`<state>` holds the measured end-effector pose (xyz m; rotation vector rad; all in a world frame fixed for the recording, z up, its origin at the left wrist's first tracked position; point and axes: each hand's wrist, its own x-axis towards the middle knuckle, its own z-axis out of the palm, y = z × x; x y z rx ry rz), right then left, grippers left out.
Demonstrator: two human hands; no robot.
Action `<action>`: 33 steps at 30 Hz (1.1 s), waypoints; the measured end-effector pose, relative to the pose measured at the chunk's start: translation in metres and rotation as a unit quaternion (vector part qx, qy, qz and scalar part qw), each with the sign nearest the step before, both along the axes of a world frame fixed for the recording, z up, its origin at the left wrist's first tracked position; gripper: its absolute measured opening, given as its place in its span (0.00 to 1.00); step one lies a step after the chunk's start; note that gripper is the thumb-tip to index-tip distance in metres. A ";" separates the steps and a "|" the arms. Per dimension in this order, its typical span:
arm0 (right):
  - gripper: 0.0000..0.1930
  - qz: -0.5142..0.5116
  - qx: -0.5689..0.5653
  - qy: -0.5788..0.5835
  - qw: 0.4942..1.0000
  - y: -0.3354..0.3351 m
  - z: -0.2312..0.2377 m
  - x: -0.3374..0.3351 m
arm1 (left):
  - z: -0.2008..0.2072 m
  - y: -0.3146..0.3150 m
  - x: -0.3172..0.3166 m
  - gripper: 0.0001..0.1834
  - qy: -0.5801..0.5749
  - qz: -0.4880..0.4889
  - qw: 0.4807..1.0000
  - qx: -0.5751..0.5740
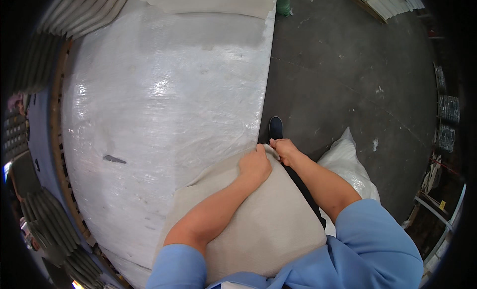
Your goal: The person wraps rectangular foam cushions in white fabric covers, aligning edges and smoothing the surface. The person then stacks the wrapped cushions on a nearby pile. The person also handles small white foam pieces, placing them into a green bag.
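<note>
blue sleeves [176,264] are sitting nearest my remote view. the right hand [285,151] is pinching the far corner of a beige fabric piece [263,219]; the left hand [256,166] is curling there, its grip i can't tell. the piece is overlapping a plastic-wrapped surface [124,115] before the body, and a white bag [348,165] is resting rightward on dark floor [343,65].

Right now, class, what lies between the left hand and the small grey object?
The head view shows part of the beige fabric, then shiny plastic wrap.
</note>
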<state>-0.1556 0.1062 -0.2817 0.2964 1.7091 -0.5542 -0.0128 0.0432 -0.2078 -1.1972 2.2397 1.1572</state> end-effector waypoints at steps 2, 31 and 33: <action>0.19 -0.049 0.029 -0.020 0.998 0.009 -0.004 0.000 | 0.001 0.007 -0.001 0.13 -0.002 -0.017 1.000 -0.010; 0.41 -0.453 -0.215 -0.109 0.858 0.153 -0.150 0.122 | -0.071 0.015 -0.054 0.36 -0.182 -0.235 0.945 0.139; 0.38 -0.462 -0.215 -0.112 0.853 0.151 -0.156 0.130 | -0.061 0.016 -0.062 0.36 -0.198 -0.235 0.939 0.154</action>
